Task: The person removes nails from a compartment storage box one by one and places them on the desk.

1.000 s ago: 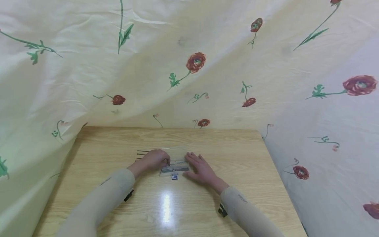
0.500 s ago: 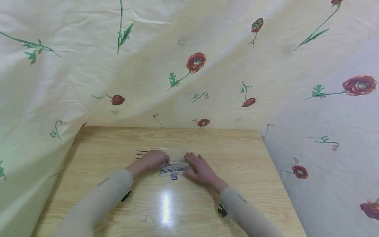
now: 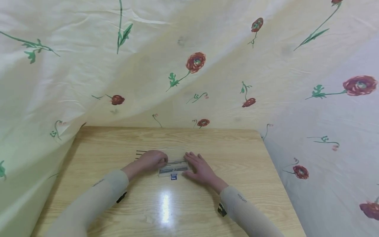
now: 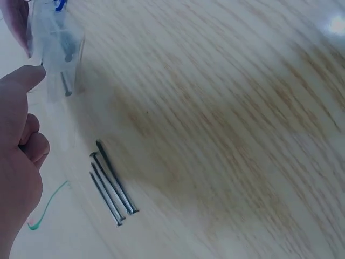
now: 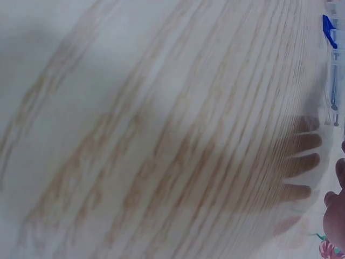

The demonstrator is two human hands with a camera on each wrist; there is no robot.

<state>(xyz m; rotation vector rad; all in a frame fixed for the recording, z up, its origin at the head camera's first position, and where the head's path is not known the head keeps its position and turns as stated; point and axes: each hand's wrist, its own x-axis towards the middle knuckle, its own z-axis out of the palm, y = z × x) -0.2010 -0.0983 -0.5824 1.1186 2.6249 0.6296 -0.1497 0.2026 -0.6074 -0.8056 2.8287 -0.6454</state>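
Clear rectangular plastic box [image 3: 162,175], toward far edge of pale wooden table [image 3: 225,210]: grey metal nails [image 3: 166,171] already in front compartments | right hand [image 3: 202,170] spread, released, at box's right end | left hand [image 3: 151,160] curled; cannot tell if pinching a nail | toward far-left corner: loose nails [image 4: 111,184] presumably left to stow
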